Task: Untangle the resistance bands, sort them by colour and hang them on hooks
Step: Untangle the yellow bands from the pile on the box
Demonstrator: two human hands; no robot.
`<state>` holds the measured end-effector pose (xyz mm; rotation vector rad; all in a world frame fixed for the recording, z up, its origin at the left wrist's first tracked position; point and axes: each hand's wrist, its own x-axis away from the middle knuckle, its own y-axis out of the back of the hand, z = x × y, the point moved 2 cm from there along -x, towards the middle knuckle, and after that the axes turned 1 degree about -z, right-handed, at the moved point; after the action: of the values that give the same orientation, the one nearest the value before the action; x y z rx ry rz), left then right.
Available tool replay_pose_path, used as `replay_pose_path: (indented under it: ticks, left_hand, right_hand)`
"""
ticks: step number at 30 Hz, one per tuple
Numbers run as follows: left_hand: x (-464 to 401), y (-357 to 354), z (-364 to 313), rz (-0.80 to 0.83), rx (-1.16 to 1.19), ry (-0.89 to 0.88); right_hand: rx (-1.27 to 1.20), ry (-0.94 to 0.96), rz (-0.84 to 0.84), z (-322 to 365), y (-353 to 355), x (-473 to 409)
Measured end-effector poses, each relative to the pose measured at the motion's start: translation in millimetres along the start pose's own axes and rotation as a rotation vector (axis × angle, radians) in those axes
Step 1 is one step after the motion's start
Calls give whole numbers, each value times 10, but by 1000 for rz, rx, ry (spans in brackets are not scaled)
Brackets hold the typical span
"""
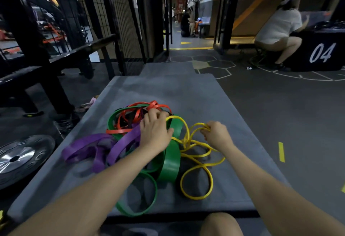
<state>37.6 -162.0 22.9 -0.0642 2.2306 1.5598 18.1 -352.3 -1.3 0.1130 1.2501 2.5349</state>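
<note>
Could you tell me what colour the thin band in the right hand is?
Yellow band, clearest in the head view.

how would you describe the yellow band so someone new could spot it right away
On the grey mat lies a tangle of bands. At its right side, pinched in the right hand, is the yellow band. It is the thinnest, cord-like, looping loosely beside the wide green band.

Glossy, smooth rubbery bands (171, 163); matt, faintly napped grey mat (186, 93); shiny metal weight plate (18, 159).
</note>
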Motion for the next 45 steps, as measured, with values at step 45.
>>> replay_pose_path:
  ticks: [45]
  left_hand:
    - [207,78,-7,201,-103,-121]
  right_hand:
    - [440,176,148,114,392,93]
